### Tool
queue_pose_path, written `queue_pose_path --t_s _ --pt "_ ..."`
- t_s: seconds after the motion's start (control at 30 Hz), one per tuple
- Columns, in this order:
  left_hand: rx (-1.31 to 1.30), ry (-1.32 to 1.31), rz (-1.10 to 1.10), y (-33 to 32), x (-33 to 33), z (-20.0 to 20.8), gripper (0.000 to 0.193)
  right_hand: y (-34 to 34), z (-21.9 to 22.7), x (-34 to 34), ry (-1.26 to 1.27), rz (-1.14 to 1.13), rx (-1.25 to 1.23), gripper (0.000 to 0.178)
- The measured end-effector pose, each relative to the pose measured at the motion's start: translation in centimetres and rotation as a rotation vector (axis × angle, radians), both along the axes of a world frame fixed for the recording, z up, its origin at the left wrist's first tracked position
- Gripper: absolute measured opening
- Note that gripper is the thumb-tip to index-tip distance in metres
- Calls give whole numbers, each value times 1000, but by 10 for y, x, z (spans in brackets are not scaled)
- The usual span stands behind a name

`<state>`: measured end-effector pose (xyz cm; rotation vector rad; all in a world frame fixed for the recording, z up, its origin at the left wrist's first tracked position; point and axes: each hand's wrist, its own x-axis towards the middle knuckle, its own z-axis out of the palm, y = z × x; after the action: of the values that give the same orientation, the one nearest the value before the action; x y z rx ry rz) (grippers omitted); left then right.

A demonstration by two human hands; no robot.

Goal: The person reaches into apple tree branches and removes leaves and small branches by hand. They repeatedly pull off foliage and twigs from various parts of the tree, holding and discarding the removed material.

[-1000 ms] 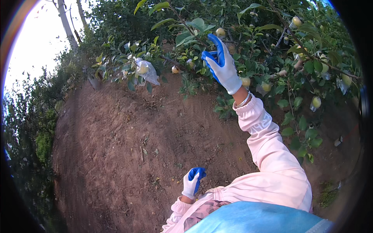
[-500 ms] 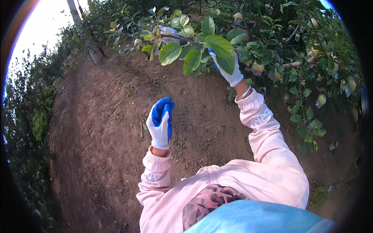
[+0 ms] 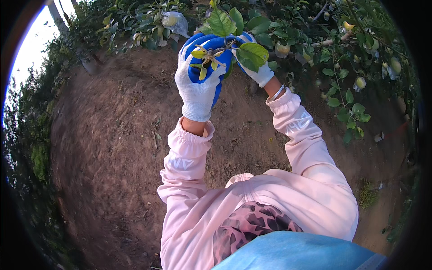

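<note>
In the head view, the left hand (image 3: 194, 87) and the right hand (image 3: 262, 75), in white gloves with blue-coated fingers, are raised close together at a leafy twig (image 3: 228, 47). The twig crosses in front of the fingers of both, with a cluster of small yellowish leaves (image 3: 208, 56) over the left fingers and a broad green leaf (image 3: 252, 55) covering part of the right ones. The left fingers are curled over toward the right hand; whether they close on the twig or on something behind it, I cannot tell. The right fingers are mostly hidden by leaves, so their grip cannot be told either.

Beyond the left fingers, up and to their left, a fruit in a clear bag (image 3: 174, 22) hangs among leaves. Just right of the right fingers hangs a pale fruit (image 3: 282, 50); farther right and lower is a yellow-green fruit (image 3: 360, 83), near a drooping leafy shoot (image 3: 346, 103). Below the fingers, pink sleeves (image 3: 186, 155) run back toward the body, and a bracelet (image 3: 277, 92) rings the right wrist. Brown soil (image 3: 108, 144) spreads beneath and left of the fingers.
</note>
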<state>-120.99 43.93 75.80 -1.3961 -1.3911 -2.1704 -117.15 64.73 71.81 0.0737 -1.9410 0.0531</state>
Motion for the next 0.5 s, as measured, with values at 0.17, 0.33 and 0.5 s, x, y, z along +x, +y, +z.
queue_pose_path --t_s 0.17,0.33,0.5 --pt "130 251 172 10 18 -10 29 18 -1 20 -105 71 -73 55" --pt "253 287 209 25 30 -19 30 5 13 65 -26 155 -225 60" --pt "333 243 153 42 33 -12 31 -29 36 134 122 557 -660 37"
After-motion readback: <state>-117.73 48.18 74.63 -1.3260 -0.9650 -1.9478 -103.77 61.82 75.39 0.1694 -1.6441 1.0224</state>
